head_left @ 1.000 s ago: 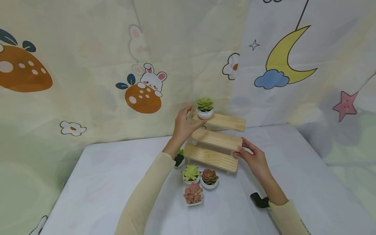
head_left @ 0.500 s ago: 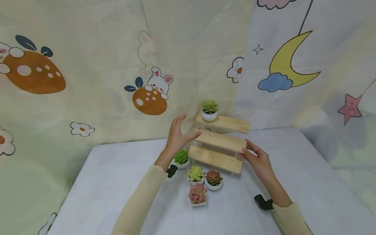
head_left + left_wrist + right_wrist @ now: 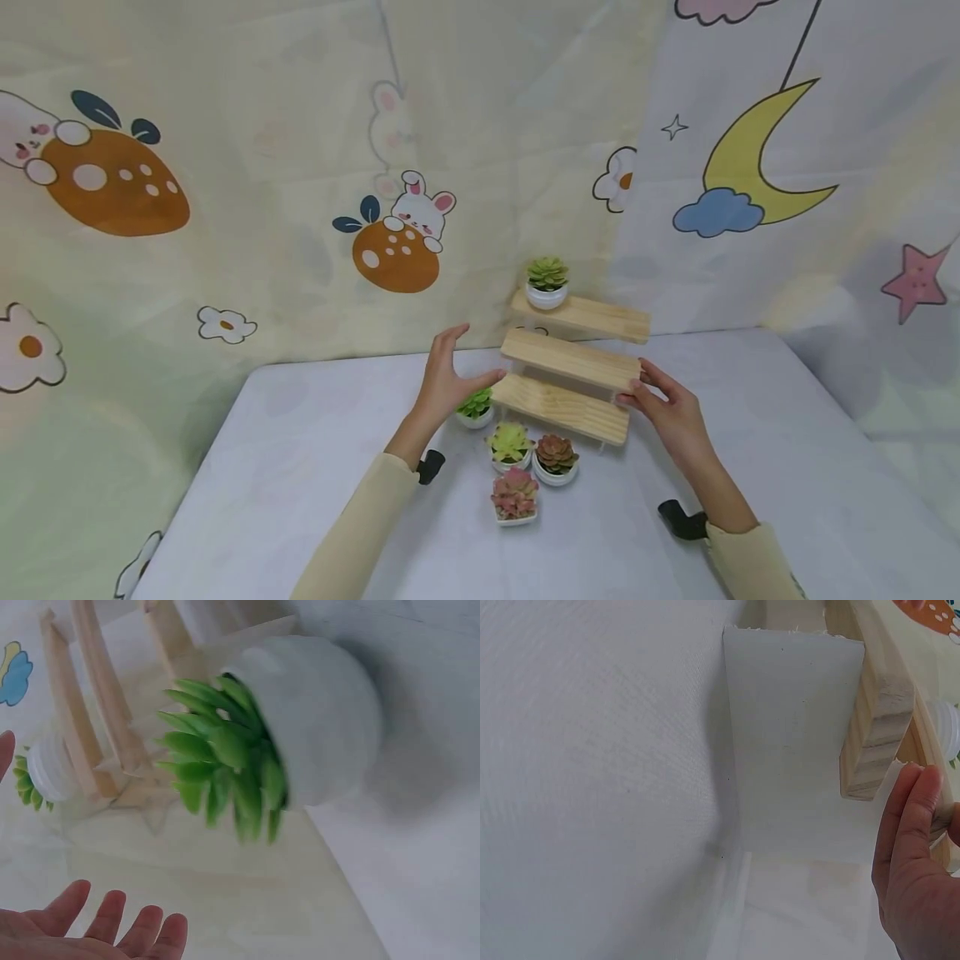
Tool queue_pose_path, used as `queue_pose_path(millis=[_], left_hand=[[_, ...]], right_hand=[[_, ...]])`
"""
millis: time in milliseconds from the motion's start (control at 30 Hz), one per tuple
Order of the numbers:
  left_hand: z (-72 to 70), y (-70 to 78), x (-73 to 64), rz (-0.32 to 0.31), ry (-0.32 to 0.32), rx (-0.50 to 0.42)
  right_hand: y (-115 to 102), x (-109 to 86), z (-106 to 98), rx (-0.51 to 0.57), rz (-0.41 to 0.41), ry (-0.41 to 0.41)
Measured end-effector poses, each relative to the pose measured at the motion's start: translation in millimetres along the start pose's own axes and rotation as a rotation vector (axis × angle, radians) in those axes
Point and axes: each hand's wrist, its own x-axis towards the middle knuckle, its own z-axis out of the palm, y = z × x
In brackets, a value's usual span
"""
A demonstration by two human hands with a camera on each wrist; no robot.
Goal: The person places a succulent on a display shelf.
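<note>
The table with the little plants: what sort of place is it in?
Probably a staged corner indoors, perhaps for filming: a white-topped table before a cartoon-printed cloth backdrop, bearing a three-tier wooden stand.

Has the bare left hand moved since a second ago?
Yes: the left hand moved down and leftward in the head view, against the three-tiered pale wooden shelf.

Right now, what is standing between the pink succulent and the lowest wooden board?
In the head view, a yellow-green succulent and a brownish-red succulent stand there side by side.
</note>
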Motion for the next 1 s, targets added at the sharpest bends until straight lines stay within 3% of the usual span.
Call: queue_pose_path(millis=[433, 600, 1000], left_hand=[[4.2, -37.2, -21.2, -0.050, -0.074, 0.068], [7.1, -41.7, -26.9, -0.089, -0.106, 0.083], [8.5, -56.2, -32.8, -0.104, -0.156, 0.075]], right_hand=[[1.6, 0.9, -2.8, -0.015, 0.003, 0.008], [2.2, 0.4, -2.7, -0.009, 0.005, 0.010], [1.7, 1.4, 0.7, -0.002, 0.015, 0.006]])
